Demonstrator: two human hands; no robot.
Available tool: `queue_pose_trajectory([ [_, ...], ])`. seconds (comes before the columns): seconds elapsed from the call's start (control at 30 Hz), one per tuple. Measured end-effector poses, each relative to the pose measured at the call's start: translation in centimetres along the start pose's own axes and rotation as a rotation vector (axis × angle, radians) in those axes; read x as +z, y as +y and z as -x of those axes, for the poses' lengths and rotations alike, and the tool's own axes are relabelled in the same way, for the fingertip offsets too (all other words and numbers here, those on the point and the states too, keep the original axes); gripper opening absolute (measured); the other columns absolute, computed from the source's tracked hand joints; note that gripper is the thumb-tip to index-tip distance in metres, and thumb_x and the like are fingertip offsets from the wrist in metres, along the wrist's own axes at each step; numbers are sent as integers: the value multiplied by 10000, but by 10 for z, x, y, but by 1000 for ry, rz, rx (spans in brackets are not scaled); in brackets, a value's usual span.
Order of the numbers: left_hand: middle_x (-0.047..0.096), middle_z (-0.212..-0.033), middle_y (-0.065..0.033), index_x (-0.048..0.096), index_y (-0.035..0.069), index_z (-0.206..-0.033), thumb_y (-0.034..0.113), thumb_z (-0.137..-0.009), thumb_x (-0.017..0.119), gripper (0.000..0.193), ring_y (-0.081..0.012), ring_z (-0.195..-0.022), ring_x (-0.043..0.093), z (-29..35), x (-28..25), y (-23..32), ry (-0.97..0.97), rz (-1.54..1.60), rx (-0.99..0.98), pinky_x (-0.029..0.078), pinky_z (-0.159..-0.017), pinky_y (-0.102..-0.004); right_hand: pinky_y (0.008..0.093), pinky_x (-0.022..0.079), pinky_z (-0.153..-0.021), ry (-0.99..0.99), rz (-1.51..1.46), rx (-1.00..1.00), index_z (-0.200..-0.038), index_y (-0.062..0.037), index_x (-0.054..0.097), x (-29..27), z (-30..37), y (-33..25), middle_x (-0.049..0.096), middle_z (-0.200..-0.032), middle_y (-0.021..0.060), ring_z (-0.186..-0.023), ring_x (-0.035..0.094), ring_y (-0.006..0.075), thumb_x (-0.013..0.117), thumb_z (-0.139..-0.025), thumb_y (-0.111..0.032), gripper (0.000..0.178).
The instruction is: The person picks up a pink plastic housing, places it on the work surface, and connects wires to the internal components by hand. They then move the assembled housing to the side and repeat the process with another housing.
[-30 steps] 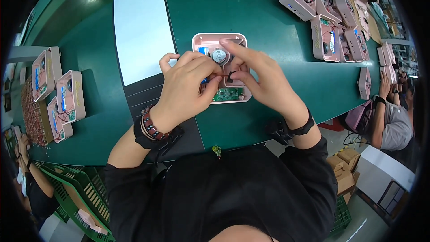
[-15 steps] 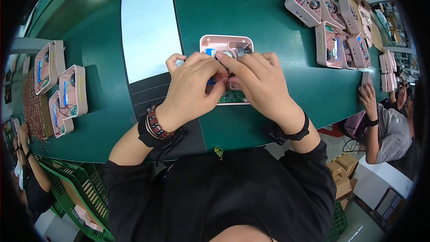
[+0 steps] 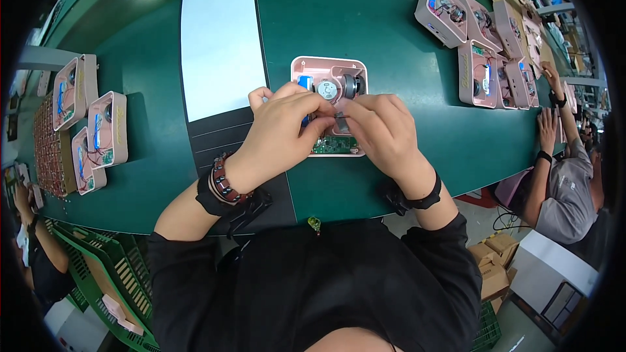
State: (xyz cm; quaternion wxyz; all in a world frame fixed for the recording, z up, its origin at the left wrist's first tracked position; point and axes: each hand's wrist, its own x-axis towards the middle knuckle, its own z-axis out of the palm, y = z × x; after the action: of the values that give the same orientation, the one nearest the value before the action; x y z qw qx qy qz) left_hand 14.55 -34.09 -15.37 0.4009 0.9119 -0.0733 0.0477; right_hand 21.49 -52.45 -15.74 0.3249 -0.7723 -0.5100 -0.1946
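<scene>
In front of me on the table lies an open pink housing (image 3: 329, 61). Inside it are a blue battery-like block (image 3: 305, 82), a round silver-and-white part (image 3: 327, 90), a dark round speaker-like part (image 3: 352, 86) and a green circuit board (image 3: 336, 146). My left hand (image 3: 287, 120) is over the housing's left side, thumb and fingertips pinched together. From the right, my right hand (image 3: 386, 132) meets it with its fingers also pinched. Something small and greyish shows between the fingertips, but its kind is not clear.
Several open pink housings with wired parts stand at the far right (image 3: 479, 78) and left (image 3: 107, 130). A white sheet (image 3: 218, 45) lies on a black mat (image 3: 228, 146). Green crates (image 3: 107, 274) stand lower left. Co-workers' arms (image 3: 544, 137) show at both sides.
My right hand has drawn back toward me and a little right, uncovering the round parts in the housing. My left hand stays nearly in place. At right, the co-worker's arms have moved.
</scene>
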Motion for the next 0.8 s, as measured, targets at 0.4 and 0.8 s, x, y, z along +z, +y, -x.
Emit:
queue_pose_trajectory([
  [0.4, 631, -750, 66, 668, 129, -834, 160, -800, 698, 55, -105, -856, 544, 2, 6, -3, 76, 151, -15, 212, -785, -356, 306, 410, -621, -4, -129, 108, -811, -82, 617, 3, -2, 4, 607, -765, 15, -696, 595, 181, 708, -718, -56, 133],
  [0.8, 609, -715, 60, 651, 131, -804, 152, -778, 707, 65, -117, -858, 551, 0, 10, 3, 155, -10, 23, 220, -768, -376, 299, 376, -637, -5, -79, 74, -940, -90, 625, 7, 8, 7, 634, -883, 23, -696, 587, 186, 728, -693, -15, 278],
])
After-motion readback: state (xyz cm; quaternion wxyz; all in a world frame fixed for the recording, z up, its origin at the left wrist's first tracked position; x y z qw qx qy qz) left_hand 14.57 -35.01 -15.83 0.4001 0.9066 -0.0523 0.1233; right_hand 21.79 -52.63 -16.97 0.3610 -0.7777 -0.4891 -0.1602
